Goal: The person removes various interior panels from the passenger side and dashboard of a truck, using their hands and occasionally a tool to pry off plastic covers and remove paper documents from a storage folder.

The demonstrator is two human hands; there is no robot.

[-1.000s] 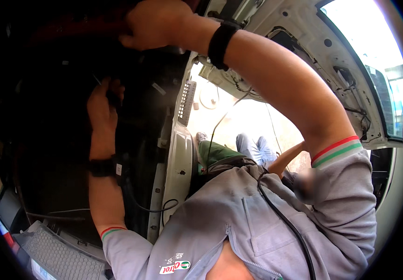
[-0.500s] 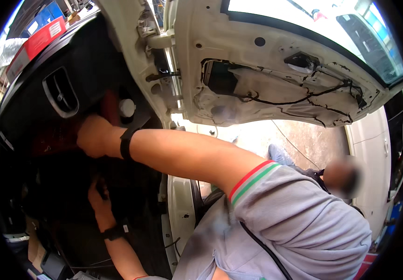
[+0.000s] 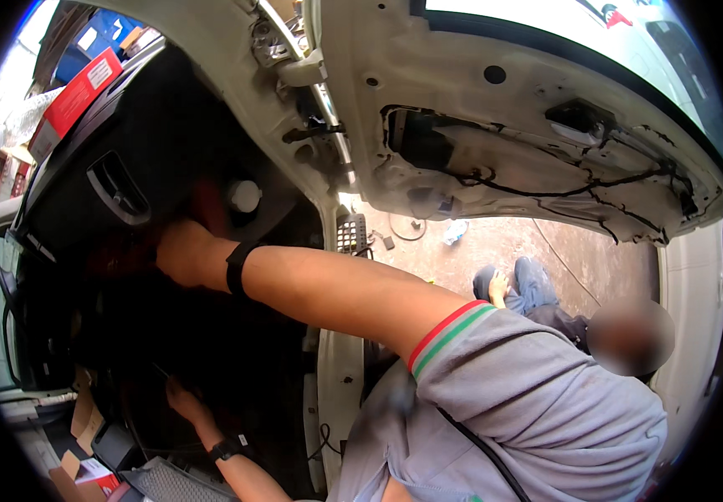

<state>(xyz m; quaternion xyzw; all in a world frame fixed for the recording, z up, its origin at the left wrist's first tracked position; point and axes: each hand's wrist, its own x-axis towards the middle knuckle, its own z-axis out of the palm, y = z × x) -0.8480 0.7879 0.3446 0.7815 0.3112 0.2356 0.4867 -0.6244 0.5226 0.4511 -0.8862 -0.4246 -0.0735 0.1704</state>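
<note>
My right hand (image 3: 184, 253) reaches into the dark cavity below the black dashboard (image 3: 68, 197), beside a dark red part (image 3: 208, 207). Its fingers are lost in shadow, so what they touch is hidden. A round white cap (image 3: 244, 197) sits just to the right of that red part. Lower down, my left hand (image 3: 184, 400) is closed around a thin, light rod-like thing (image 3: 160, 369), whose kind is too dark to make out. An oval air vent (image 3: 119, 191) shows in the dashboard above my right hand.
An open, stripped vehicle door (image 3: 495, 159) hangs at the upper right. Another person (image 3: 549, 309) is low on the floor beyond my sleeve. A red and white box (image 3: 77, 96) rests on the dashboard. Open cardboard boxes (image 3: 85, 418) stand at the lower left.
My left hand has moved down, away from my right hand, and the thin rod now shows at its fingers. My right hand stays by the red part. The whole view has shifted slightly.
</note>
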